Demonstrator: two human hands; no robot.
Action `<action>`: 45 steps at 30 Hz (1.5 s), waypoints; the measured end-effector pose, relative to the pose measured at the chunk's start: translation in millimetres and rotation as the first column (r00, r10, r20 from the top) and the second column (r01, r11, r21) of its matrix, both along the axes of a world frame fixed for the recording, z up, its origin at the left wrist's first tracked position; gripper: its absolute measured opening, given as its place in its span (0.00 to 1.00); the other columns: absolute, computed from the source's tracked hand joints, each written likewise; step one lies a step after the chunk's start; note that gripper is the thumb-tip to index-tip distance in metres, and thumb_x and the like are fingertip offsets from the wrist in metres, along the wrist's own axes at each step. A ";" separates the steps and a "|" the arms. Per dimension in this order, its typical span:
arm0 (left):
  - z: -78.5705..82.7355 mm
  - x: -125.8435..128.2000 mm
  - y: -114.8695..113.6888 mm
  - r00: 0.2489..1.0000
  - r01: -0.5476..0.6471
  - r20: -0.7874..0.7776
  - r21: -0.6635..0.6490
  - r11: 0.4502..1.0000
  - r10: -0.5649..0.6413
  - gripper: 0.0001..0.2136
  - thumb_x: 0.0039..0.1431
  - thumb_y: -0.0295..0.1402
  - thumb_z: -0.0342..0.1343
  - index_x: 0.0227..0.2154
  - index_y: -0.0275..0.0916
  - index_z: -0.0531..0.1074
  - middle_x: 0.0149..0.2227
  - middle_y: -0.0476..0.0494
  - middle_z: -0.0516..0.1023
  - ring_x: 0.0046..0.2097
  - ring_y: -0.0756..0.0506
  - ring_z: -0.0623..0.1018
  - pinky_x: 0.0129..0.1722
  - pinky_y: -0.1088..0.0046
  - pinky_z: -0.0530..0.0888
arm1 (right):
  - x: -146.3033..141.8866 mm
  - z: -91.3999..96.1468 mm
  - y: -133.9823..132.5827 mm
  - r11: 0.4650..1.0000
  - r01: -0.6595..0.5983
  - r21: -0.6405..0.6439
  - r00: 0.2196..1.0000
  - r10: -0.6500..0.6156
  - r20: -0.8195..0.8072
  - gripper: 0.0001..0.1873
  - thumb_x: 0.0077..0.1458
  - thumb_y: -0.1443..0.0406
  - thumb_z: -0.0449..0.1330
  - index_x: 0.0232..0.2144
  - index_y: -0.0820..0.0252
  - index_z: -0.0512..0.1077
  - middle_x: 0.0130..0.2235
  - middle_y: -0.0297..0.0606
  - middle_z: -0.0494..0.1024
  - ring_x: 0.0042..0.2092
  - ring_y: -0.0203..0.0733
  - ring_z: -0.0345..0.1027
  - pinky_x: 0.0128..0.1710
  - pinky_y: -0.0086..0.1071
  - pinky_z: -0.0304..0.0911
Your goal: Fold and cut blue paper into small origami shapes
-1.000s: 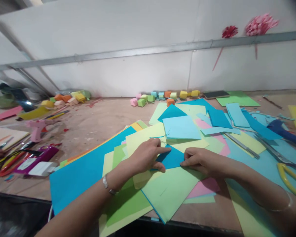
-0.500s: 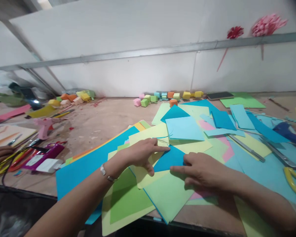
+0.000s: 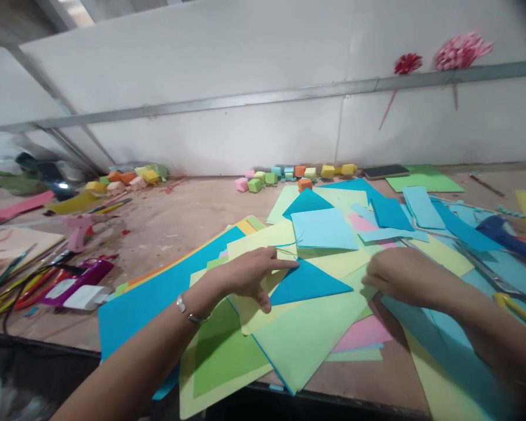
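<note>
Triangle (image 3: pixel 311 283): dark blue, it is lying flat near the front edge of the worktop (image 3: pixel 193 202); I am taking it as my clock centre, with 12 toward the wall (image 3: pixel 223 137).
Left hand (image 3: pixel 245 272): it is reaching in from 9 o'clock, thumb and forefinger spread wide; the forefinger is touching the top corner and the thumb is pointing down beside the left one.
Right hand (image 3: pixel 394 272): it is hovering or resting at 3 o'clock, fingers curled, just clear of the right corner; I am not able to tell whether it is pinching anything.
Green sheet (image 3: pixel 307 345): it is spreading out at 6 o'clock, partly under the triangle.
Light blue card (image 3: pixel 322 228): I am seeing it near 12 o'clock.
Cubes (image 3: pixel 300 171): they are sitting farther off at 12.
Phone (image 3: pixel 386 171): it is lying between 1 and 2.
Scissors (image 3: pixel 491 272): they are lying at 3, past the right hand.
Glue gun (image 3: pixel 76 231): pink, it is lying between 9 and 10.
</note>
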State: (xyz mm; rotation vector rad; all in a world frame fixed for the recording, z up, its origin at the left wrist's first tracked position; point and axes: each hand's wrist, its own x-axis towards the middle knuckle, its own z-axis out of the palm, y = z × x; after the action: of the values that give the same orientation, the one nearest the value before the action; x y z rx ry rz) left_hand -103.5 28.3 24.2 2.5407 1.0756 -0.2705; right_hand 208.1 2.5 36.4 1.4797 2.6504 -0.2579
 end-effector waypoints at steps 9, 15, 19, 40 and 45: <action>4.6 9.4 4.7 0.967 -0.185 0.176 -0.020 0.983 0.186 0.45 0.44 0.49 0.67 0.64 0.41 0.57 0.35 0.45 0.75 0.35 0.44 0.73 0.32 0.73 0.66 | -40.2 -43.3 -2.4 0.994 0.098 -0.045 0.919 -0.108 -0.378 0.24 0.50 0.65 0.64 0.51 0.59 0.70 0.38 0.40 0.77 0.39 0.44 0.69 0.34 0.32 0.59; -1.2 19.8 2.8 0.828 -0.325 0.404 -0.222 0.919 0.390 0.34 0.42 0.41 0.69 0.54 0.38 0.67 0.36 0.45 0.79 0.36 0.45 0.77 0.36 0.70 0.71 | -43.1 -49.1 -4.5 0.996 0.090 -0.021 0.868 -0.089 -0.489 0.22 0.51 0.64 0.64 0.49 0.59 0.70 0.43 0.44 0.75 0.43 0.46 0.68 0.39 0.35 0.62; -14.3 32.6 -6.1 0.708 -0.431 0.457 -0.325 0.842 0.539 0.29 0.40 0.29 0.68 0.48 0.39 0.67 0.27 0.54 0.74 0.31 0.47 0.75 0.31 0.74 0.71 | -45.4 -50.6 -5.2 0.994 0.104 -0.014 0.865 -0.097 -0.493 0.32 0.45 0.65 0.68 0.53 0.59 0.67 0.49 0.47 0.73 0.47 0.50 0.67 0.41 0.38 0.64; -21.4 38.1 -22.8 0.531 -0.390 0.831 0.414 0.822 -0.167 0.03 0.60 0.27 0.56 0.35 0.40 0.74 0.32 0.45 0.82 0.38 0.45 0.80 0.39 0.68 0.73 | -36.6 -43.4 -4.9 0.764 0.031 0.645 0.747 0.411 -0.522 0.08 0.61 0.68 0.53 0.33 0.58 0.71 0.35 0.41 0.79 0.35 0.41 0.74 0.33 0.31 0.69; -15.6 30.9 -18.1 0.368 -0.481 0.902 -0.023 0.876 0.226 0.18 0.44 0.44 0.70 0.35 0.38 0.77 0.33 0.42 0.82 0.35 0.43 0.79 0.36 0.69 0.76 | -30.2 -32.8 -3.9 0.926 0.292 0.238 0.623 0.005 -0.782 0.10 0.61 0.62 0.52 0.29 0.57 0.68 0.24 0.32 0.71 0.24 0.36 0.63 0.24 0.28 0.57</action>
State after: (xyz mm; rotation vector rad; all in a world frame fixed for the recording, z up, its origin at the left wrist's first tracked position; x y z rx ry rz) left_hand -72.7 10.2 8.6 1.9702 1.1472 1.2900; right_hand 177.9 -1.4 3.6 2.0825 3.3725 -0.5930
